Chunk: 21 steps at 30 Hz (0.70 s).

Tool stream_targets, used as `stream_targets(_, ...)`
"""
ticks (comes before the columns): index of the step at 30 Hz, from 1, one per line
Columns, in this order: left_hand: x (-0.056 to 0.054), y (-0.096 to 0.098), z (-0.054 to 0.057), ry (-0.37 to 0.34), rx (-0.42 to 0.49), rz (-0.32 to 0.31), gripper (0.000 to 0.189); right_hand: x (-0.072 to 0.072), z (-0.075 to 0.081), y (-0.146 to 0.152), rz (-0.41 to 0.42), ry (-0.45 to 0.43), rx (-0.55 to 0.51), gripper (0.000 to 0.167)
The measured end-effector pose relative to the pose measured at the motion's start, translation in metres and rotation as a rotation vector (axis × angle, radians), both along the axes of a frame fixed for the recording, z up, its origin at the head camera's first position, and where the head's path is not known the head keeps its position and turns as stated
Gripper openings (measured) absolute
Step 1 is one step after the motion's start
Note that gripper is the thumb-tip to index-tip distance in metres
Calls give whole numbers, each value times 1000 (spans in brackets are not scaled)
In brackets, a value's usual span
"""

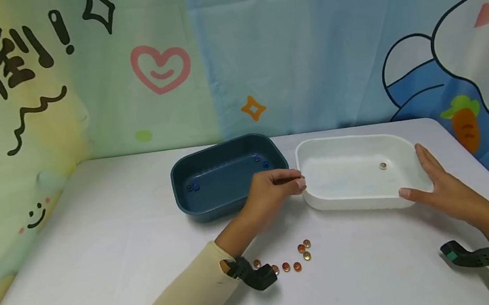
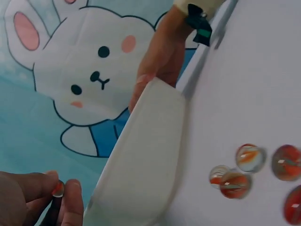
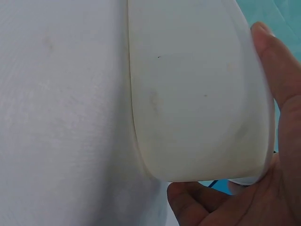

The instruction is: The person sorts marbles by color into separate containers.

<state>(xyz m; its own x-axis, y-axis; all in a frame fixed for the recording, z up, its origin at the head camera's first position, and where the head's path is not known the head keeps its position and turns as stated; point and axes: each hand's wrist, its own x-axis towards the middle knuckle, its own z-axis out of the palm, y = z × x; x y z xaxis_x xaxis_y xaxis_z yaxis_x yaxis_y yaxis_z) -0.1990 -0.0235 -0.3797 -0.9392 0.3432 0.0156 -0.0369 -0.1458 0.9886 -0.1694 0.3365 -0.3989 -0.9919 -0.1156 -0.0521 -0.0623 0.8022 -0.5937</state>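
My left hand [image 1: 274, 190] is at the left end of the white tray [image 1: 342, 172], near its rim. In the left wrist view its fingertips pinch a small orange-and-white glass marble [image 2: 58, 189]. My right hand [image 1: 446, 188] grips the tray's right end, thumb on the front rim and fingers round the end; the right wrist view shows the thumb [image 3: 277, 66] against the rim. One pale marble [image 1: 383, 166] lies inside the white tray. On the table in front are several orange and amber marbles [image 1: 297, 267], partly behind the left wrist's camera.
A dark blue tray [image 1: 225, 211] stands left of the white one, behind my left forearm, with several dark blue marbles [image 1: 196, 186] in it. The white table [image 1: 97, 248] ends at a printed cloth backdrop [image 1: 306, 59] at the back.
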Motion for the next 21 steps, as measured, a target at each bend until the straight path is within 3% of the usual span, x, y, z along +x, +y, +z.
stream_targets(4, -9, 10, 2, -58, 37, 15, 19, 1, -1, 1, 4, -8, -3, 111)
stream_targets(11, -18, 24, 8, -20, -24, 16, 19, 0, -2, 3, 14, -9, -10, 110)
stream_targets(21, -36, 39, 14, -47, -99, 76, 14, 0, -2, 2, 25, -3, -29, 109)
